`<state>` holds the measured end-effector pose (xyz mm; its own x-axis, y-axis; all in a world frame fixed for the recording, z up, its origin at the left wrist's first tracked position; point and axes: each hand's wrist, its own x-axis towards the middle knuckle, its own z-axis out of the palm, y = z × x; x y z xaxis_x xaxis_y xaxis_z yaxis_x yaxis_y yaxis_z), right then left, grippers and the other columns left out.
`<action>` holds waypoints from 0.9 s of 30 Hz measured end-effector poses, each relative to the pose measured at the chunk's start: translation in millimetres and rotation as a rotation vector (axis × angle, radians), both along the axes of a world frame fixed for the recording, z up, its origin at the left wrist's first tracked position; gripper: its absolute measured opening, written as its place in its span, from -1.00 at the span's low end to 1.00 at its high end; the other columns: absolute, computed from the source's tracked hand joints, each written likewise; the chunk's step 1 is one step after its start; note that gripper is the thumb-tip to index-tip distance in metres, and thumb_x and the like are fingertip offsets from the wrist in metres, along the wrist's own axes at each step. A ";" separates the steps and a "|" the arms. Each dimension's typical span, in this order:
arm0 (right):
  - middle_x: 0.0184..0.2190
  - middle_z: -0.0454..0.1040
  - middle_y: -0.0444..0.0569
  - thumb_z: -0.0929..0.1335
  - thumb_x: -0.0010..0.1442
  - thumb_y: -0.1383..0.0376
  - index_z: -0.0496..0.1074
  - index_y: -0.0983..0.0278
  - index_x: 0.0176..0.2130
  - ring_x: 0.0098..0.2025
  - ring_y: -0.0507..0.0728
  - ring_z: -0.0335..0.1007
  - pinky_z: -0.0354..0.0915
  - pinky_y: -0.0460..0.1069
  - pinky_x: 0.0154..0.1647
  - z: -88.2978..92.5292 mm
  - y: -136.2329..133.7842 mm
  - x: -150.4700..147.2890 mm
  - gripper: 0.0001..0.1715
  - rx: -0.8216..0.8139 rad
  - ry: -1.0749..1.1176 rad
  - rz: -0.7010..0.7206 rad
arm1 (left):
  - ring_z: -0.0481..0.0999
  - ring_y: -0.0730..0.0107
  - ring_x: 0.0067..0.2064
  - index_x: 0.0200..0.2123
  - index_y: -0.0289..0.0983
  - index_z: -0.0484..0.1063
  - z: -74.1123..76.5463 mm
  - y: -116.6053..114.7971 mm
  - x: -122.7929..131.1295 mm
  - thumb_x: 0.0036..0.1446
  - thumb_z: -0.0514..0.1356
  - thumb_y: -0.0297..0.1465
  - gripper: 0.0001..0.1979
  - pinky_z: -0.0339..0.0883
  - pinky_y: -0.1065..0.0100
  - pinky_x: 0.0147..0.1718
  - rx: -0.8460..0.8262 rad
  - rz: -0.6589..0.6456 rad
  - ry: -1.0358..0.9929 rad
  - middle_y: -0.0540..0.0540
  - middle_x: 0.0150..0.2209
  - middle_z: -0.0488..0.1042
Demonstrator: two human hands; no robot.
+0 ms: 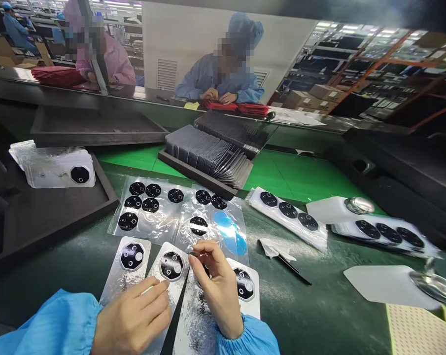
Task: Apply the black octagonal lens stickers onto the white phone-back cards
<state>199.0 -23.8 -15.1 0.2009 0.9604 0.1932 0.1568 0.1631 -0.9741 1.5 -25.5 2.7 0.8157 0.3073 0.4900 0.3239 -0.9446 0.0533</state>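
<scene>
My right hand (217,283) is above the third silvery plate (189,320), covering part of its black disc. Its thumb and forefinger pinch together around a small dark bit that I cannot make out. My left hand (136,313) lies low over the second silvery plate (167,246), fingers stretched out near its black octagonal disc (171,266); its thumb is hidden. Between these plates runs a dark wedge, either a gap or a thin tool. The leftmost plate (121,246) and rightmost plate (254,291) carry similar discs.
Behind the plates, clear film sheets (167,222) bear several black discs. Black tweezers (294,270) lie beside a white tissue (276,248). Packs of discs (289,212) are at right. A rack of dark sheets (208,153) and a tray (60,217) stand farther back. Co-workers sit opposite.
</scene>
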 end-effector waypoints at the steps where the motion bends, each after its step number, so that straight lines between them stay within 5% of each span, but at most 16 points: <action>1: -0.26 0.39 -0.07 0.35 0.28 0.25 0.39 0.23 -0.16 -0.25 0.06 0.37 0.32 -0.06 -0.26 -0.8 -0.7 -0.3 -0.88 -0.011 0.005 -0.002 | 0.53 0.19 -0.06 -0.31 -0.42 0.45 -1.0 -3.6 2.6 0.32 -0.01 -0.60 -0.75 0.41 0.17 0.01 0.006 0.032 -0.019 -0.16 -0.26 0.53; 9: -0.42 0.38 -0.13 0.33 0.32 0.14 0.40 0.24 -0.33 -0.40 0.02 0.30 0.26 -0.09 -0.38 0.0 -4.3 2.0 -0.76 -0.119 -0.009 0.001 | 0.56 0.22 -0.04 -0.29 -0.40 0.48 -8.4 -7.1 9.7 0.35 -0.09 -0.59 -0.65 0.48 0.25 -0.09 0.024 0.135 -0.027 -0.18 -0.26 0.58; 27: -0.31 0.37 -0.11 0.34 0.31 0.26 0.40 0.19 -0.25 -0.28 0.04 0.34 0.29 -0.09 -0.30 -0.8 -5.3 0.3 -0.94 -0.095 -0.023 0.037 | 0.55 0.20 -0.03 -0.32 -0.42 0.46 -10.3 -7.2 11.0 0.34 -0.07 -0.61 -0.69 0.45 0.24 -0.03 -0.050 0.180 -0.009 -0.22 -0.23 0.56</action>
<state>199.4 -29.1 -15.9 0.1614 0.9813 0.1053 0.1749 0.0766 -0.9816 12.5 -32.7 -7.6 0.7407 0.4723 0.4778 0.4869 -0.8674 0.1025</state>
